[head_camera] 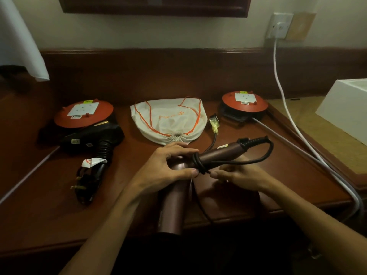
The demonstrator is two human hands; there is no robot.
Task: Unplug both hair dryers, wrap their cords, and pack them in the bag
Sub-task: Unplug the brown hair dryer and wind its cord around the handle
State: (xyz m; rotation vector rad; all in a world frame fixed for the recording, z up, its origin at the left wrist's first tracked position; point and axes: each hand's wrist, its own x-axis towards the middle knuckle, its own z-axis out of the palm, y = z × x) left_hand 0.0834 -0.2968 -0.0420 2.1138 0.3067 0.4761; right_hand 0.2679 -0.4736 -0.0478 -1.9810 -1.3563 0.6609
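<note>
The brown hair dryer (178, 187) lies in the middle of the wooden table (258, 155), close to the person. Its handle points up and to the right. Its black cord (264, 153) is wound in a few loops around the handle, and one big loop sticks out to the right.

The left hand (168, 165) is on top of the dryer where the handle joins the body. Its fingers curl over the dryer and its thumb presses by the loops. The right hand (242, 175) is just to the right, under the handle. Its fingertips pinch the cord right next to the loops.

The plug (214, 122) of this cord lies on the table behind the hands, beside the white bag (168, 120). The bag lies flat with orange strings, its mouth pulled tight and facing the hands.

To the left lies a black hair dryer (95, 141) with its cord bunched up. It rests against a round red cord reel (83, 114). Another red reel (245, 104) sits to the right of the bag.
</note>
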